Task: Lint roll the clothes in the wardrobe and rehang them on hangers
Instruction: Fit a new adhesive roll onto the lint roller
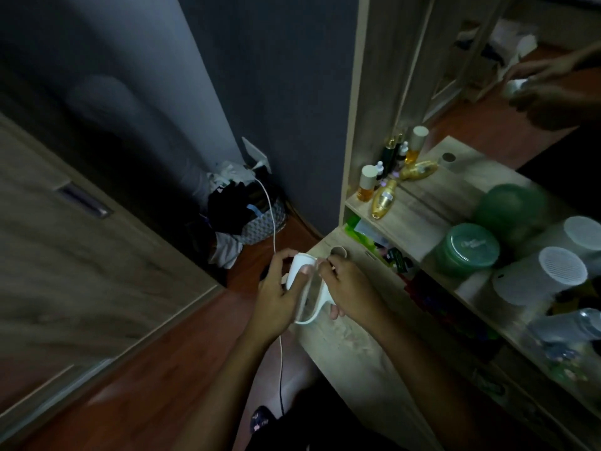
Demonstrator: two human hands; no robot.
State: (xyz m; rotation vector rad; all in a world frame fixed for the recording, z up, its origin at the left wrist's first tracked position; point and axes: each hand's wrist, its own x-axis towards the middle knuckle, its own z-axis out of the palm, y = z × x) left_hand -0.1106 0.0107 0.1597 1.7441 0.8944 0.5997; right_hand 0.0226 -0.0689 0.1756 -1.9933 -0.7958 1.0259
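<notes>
1. The left hand wraps around the white roll of a lint roller, thumb pressed on its front.
2. The right hand grips the roller's curved white handle, fingertips pinching at the roll's edge, perhaps a sheet; blur hides it.
3. The roller is held over the corner of a wooden dresser.
4. A laundry basket stands in the wall corner beyond.
</notes>
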